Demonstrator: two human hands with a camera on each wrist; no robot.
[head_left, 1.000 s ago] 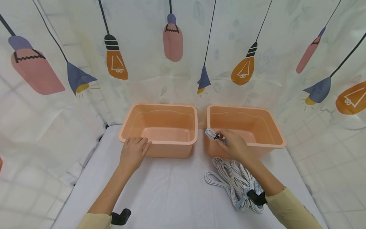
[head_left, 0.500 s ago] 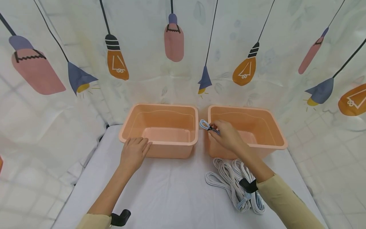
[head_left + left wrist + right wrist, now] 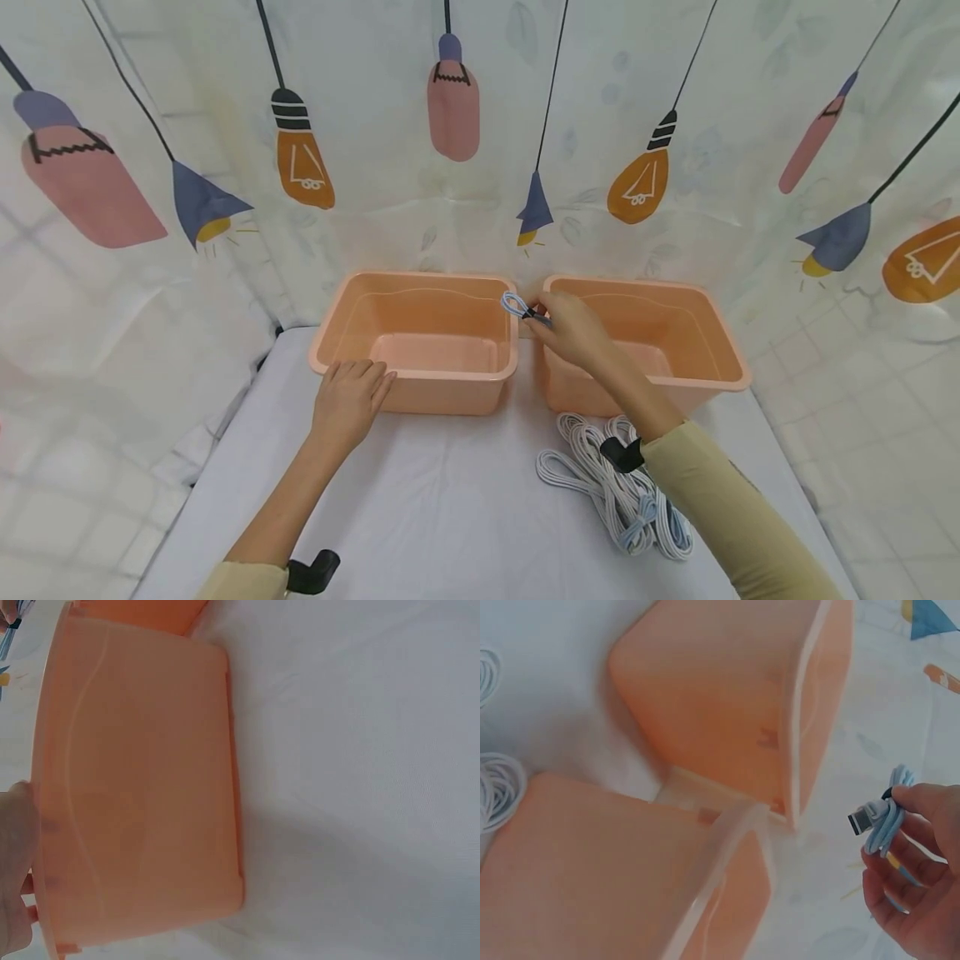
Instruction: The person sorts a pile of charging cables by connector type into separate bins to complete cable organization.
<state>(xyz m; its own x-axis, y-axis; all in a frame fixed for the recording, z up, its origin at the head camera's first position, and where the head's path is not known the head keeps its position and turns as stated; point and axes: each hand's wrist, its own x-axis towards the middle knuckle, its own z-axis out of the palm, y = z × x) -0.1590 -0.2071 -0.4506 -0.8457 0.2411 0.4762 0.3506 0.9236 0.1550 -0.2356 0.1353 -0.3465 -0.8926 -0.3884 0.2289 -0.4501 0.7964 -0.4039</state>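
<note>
My right hand (image 3: pixel 572 329) pinches a small coiled light-blue USB cable (image 3: pixel 516 304), bound with a black tie. It is held above the gap between the two bins, its loop reaching the right rim of the left peach plastic bin (image 3: pixel 442 393). In the right wrist view, the cable's metal USB plug (image 3: pixel 860 821) sticks out beside thumb and fingers. My left hand (image 3: pixel 351 400) grips the front rim of the left bin, fingers over the edge; dark fingertip shapes show faintly through the wall in the left wrist view.
A matching right bin (image 3: pixel 705 386) stands beside the left one. Several bundled white cables (image 3: pixel 600 467) lie on the white-covered table (image 3: pixel 450 517) in front of it, partly under my right forearm. A patterned curtain (image 3: pixel 375 217) hangs behind the bins.
My right hand has moved left and away from me with the USB cable, from over the right bin's front-left corner to the gap between the bins. The left hand has stayed put.
</note>
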